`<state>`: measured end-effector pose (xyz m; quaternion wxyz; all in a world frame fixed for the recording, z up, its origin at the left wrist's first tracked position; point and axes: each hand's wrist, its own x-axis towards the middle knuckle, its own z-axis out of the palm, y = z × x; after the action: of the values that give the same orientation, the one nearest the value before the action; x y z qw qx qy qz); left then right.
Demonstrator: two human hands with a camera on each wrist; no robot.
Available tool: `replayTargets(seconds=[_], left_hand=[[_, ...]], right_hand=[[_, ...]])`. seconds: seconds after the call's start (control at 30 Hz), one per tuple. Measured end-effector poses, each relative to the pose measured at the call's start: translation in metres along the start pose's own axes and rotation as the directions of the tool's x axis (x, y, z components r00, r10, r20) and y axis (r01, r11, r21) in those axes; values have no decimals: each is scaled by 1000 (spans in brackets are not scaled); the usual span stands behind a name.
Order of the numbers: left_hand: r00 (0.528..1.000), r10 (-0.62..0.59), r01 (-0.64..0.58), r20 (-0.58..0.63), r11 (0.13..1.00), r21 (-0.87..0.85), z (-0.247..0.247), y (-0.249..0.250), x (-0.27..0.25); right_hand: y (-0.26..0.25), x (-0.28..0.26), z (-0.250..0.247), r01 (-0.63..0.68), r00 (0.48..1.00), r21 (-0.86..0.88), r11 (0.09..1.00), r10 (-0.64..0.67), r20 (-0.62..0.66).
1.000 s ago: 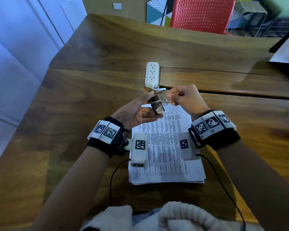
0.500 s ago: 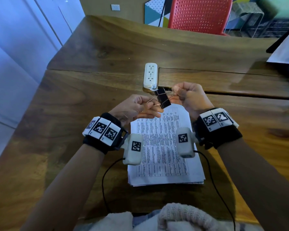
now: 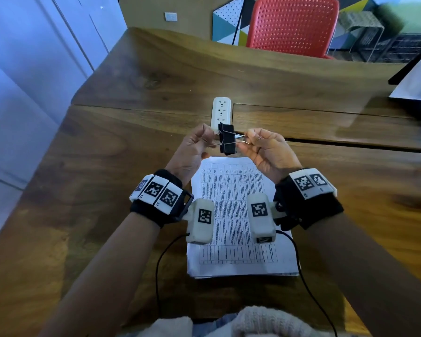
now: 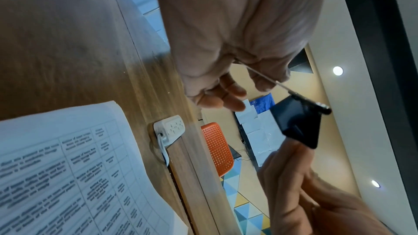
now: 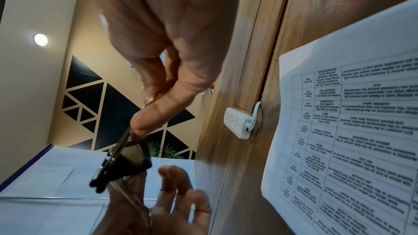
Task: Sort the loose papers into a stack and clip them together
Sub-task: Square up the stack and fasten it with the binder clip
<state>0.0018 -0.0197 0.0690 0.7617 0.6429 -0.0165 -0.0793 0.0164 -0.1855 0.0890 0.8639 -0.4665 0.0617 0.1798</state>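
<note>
Left fingers: my left hand (image 3: 195, 147) pinches one wire handle of the binder clip (image 3: 227, 141); thumb and forefinger are closed on the wire, the other fingers curled loosely under it, as my left wrist view shows.
Right fingers: my right hand (image 3: 265, 149) pinches the opposite wire handle between thumb and forefinger; the remaining fingers are curled in toward the palm.
Clip: black, held in the air between both hands, with one handle out to each side. I cannot tell from any view whether its mouth is spread at all.
Clip position: it hangs above the far end of the paper stack (image 3: 238, 215) and touches no sheet.
Papers: they lie flat on the wooden table (image 3: 107, 166), near its front edge and directly before me, printed table side up. The edges look squared, with only a slight stagger of sheets showing at the near edge.
Behind the hands: a white power strip (image 3: 220, 110) lies on the table beyond the clip, toward the far edge; a red chair (image 3: 293, 23) stands past that edge.
Done so far: as I judge it, the sorting and stacking are finished.
Left to do: the clipping itself. I would need to press the handles to open the mouth, bring it down over the far edge of the stack, and release.
Risk: the sheets could shift as the clip slides on.
</note>
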Motion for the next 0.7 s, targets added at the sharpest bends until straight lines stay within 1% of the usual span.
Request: replayTargets(seconds=[0.07, 0.17, 0.2, 0.3, 0.37, 0.4, 0.43, 0.5, 0.53, 0.63, 0.7], left_hand=[[1000, -13, 13, -8, 996, -84, 6, -2, 3], [991, -90, 72, -99, 983, -169, 15, -5, 6], [990, -102, 87, -99, 986, -142, 16, -5, 7], [992, -89, 94, -94, 994, 57, 10, -2, 7], [991, -96, 99, -95, 995, 23, 3, 0, 6], [993, -95, 95, -68, 995, -2, -1, 0, 5], [995, -96, 97, -34, 995, 7, -3, 1, 5], [995, -103, 101, 13, 990, 96, -5, 1, 4], [995, -95, 92, 14, 988, 126, -7, 0, 4], [998, -54, 60, -38, 982, 179, -9, -7, 5], [999, -19, 31, -49, 968, 250, -11, -10, 5]], right_hand=[[3, 0, 5, -1, 1000, 28, 1000, 0, 9], [10, 1, 13, 0, 1000, 51, 999, -1, 13], [10, 2, 13, 9, 1000, 40, 999, -9, 8], [7, 6, 7, 52, 999, -85, 995, -52, -1], [5, 9, 1, 88, 996, -199, 976, -91, -6], [5, 11, -2, 106, 994, -248, 963, -110, -5], [6, 14, -3, 121, 992, -291, 949, -127, 0], [8, 17, -3, 131, 990, -344, 930, -138, 3], [9, 18, -2, 124, 991, -347, 930, -131, 3], [10, 23, 0, 88, 996, -349, 933, -88, 15], [8, 28, -2, 35, 999, -432, 901, -20, 37]])
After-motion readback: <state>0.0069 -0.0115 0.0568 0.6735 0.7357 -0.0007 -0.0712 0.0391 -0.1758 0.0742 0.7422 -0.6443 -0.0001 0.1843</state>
